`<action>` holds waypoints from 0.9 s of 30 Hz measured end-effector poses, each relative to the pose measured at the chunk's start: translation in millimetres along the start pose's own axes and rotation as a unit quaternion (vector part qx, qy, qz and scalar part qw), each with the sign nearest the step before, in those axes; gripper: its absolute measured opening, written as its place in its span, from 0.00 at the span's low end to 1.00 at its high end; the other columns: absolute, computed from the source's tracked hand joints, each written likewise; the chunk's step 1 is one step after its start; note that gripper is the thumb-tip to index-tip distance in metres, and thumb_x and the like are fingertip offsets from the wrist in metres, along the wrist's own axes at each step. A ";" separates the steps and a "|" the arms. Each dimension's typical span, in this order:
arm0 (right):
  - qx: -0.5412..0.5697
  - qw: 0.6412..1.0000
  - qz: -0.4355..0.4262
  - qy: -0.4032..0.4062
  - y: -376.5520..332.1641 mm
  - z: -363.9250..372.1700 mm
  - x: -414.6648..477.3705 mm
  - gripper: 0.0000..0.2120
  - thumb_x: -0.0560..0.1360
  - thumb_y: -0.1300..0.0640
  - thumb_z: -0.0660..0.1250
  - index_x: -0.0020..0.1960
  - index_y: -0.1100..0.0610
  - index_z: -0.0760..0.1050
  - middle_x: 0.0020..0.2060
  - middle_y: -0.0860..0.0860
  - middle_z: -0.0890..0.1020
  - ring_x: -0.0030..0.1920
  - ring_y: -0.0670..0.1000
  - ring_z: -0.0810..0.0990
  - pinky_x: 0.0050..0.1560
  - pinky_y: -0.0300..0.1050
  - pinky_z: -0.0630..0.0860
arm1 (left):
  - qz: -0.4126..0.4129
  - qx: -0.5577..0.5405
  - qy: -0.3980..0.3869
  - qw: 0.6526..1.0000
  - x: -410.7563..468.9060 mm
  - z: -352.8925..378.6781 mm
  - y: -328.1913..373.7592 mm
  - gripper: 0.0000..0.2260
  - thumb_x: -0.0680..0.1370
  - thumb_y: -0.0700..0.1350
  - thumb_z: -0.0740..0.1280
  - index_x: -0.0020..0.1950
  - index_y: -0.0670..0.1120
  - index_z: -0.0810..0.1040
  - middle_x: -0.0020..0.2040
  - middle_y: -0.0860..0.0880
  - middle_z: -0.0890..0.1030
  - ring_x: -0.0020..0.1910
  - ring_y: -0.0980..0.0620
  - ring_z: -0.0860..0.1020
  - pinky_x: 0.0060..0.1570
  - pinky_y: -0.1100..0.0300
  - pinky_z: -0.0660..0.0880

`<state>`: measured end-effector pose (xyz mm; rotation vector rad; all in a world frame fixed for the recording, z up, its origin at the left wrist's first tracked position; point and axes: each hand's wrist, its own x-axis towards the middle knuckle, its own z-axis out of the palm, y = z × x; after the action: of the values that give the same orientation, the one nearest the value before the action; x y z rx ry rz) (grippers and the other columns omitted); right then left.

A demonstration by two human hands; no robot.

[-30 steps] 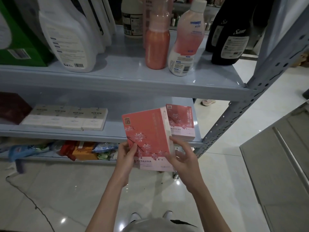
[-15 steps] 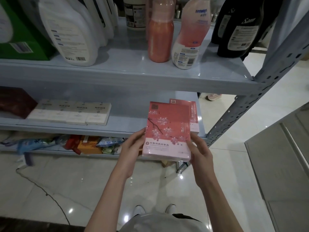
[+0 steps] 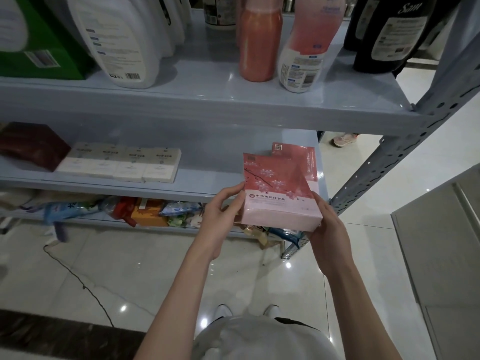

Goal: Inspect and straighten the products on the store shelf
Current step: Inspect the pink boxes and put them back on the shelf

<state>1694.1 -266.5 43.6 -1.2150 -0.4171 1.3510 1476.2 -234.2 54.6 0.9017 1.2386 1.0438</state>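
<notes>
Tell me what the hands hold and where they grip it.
Both hold the pink box. The left hand pinches its left edge, and the right hand grips its right edge near the bottom corner.

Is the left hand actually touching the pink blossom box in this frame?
Touching. In the head view the left hand pinches the left edge of the pink blossom box with thumb and fingers; no gap shows.

I see a box (image 3: pixel 279 187), coral red with white blossoms on a dark branch and a pale pink band below. The shelf (image 3: pixel 207 102) is grey-blue, the packs (image 3: pixel 122 163) cream, one bottle (image 3: pixel 259 45) orange.
</notes>
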 end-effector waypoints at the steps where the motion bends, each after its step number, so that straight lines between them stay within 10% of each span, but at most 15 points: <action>1: -0.006 1.000 0.002 -0.002 0.4 -0.4 0.7 0.16 0.84 0.56 0.62 0.70 0.54 0.78 0.63 0.52 0.84 0.61 0.53 0.84 0.44 0.41 0.83 | 0.003 0.003 0.000 1.000 0.1 0.1 -0.1 0.12 0.81 0.48 0.69 0.64 0.54 0.82 0.59 0.54 0.85 0.56 0.53 0.84 0.55 0.50 0.83; 18: -0.116 0.988 -0.039 -0.089 -1.9 -1.0 11.0 0.20 0.83 0.60 0.62 0.74 0.51 0.75 0.68 0.52 0.81 0.69 0.59 0.78 0.69 0.62 0.74 | -0.015 -0.037 0.019 0.999 0.9 -5.4 -3.6 0.13 0.85 0.44 0.61 0.66 0.53 0.81 0.60 0.52 0.85 0.60 0.50 0.82 0.57 0.50 0.81; 27: -0.138 0.987 -0.049 -0.069 -8.7 14.6 -5.1 0.17 0.82 0.55 0.66 0.70 0.44 0.78 0.65 0.48 0.82 0.67 0.55 0.79 0.64 0.54 0.79 | -0.037 -0.097 0.013 0.994 -3.1 -15.0 -6.2 0.14 0.85 0.42 0.60 0.67 0.51 0.80 0.62 0.50 0.84 0.62 0.49 0.82 0.52 0.55 0.78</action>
<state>1685.2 -263.0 58.5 -1.3107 -0.7738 1.3280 1462.0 -239.2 47.7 0.6895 1.1615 1.0994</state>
